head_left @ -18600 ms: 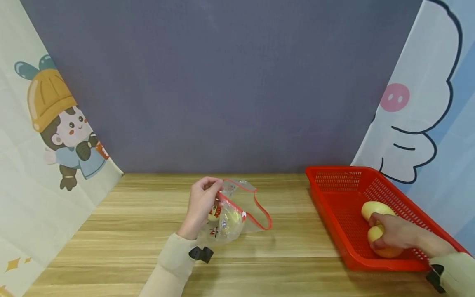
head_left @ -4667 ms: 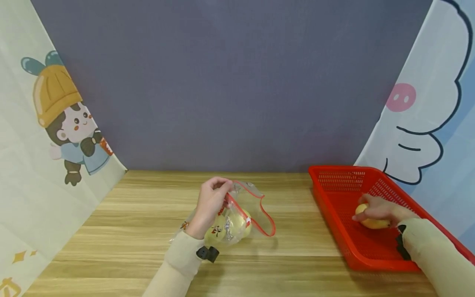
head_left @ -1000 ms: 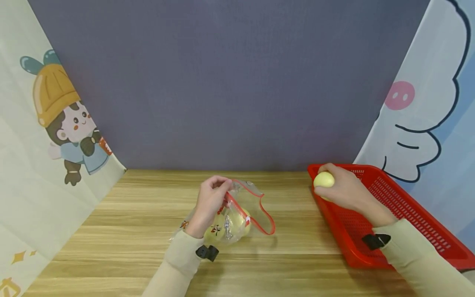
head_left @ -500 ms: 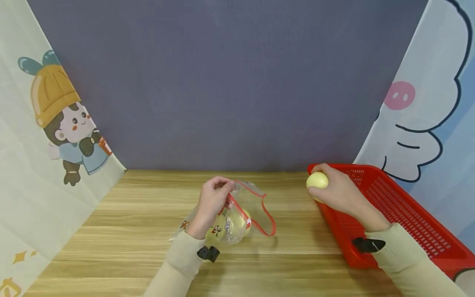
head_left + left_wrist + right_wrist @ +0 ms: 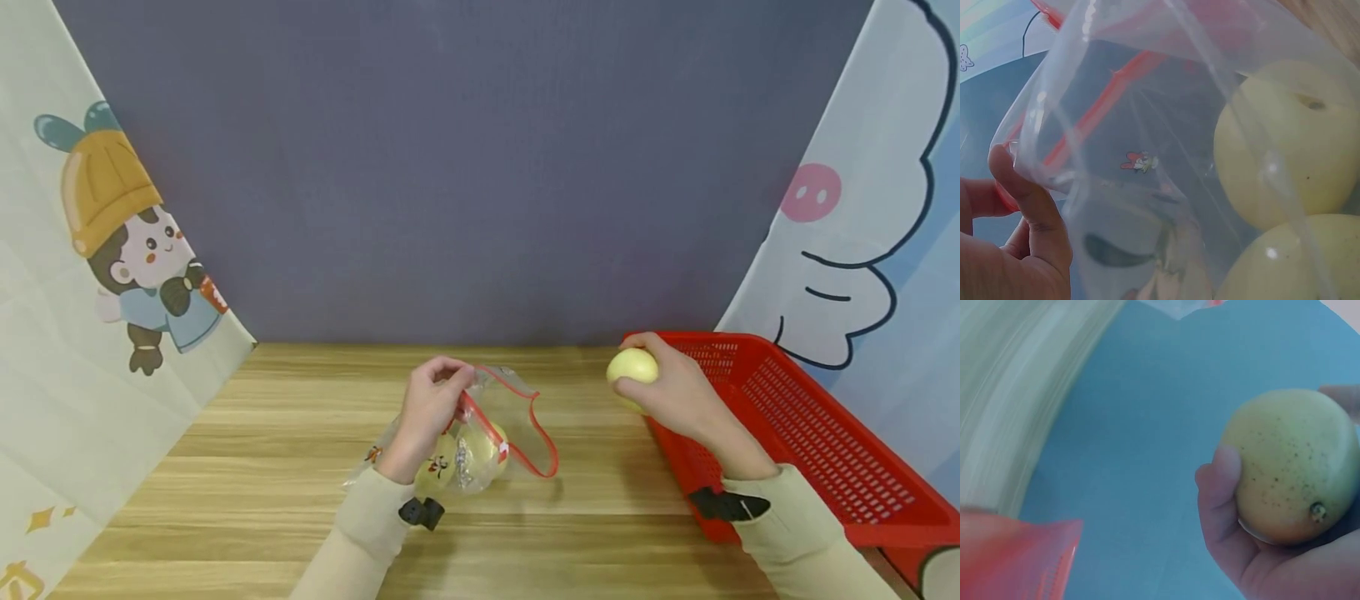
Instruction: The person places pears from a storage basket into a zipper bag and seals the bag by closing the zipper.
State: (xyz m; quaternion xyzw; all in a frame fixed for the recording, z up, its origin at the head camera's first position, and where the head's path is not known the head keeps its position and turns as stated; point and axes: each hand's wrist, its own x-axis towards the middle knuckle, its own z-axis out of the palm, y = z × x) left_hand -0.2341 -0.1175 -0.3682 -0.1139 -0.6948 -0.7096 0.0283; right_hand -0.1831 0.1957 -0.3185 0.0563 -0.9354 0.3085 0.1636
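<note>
My left hand (image 5: 432,408) pinches the red-edged rim of a clear zip bag (image 5: 480,483), whose mouth gapes toward the right. Through the printed plastic in the left wrist view, two pale yellow round fruits (image 5: 1288,150) show, the upper one with a stem dimple. Off to the right, my right hand (image 5: 686,396) grips a yellow mango (image 5: 632,367), held up just past the left rim of the red basket (image 5: 678,467). Dark specks and a stem scar mark the mango (image 5: 1291,462) in the right wrist view. Its far side is hidden by the fingers.
The red basket has slotted walls and stands on the right of the wooden table (image 5: 285,500). A grey-blue backdrop (image 5: 465,183) rises behind, with printed cartoon cloths on both sides. Table surface lies between bag and basket.
Compared with the oldest frame, the bag bulges with more fruit. My right hand has lifted the mango out of the basket and carried it left. My left hand keeps its hold on the rim.
</note>
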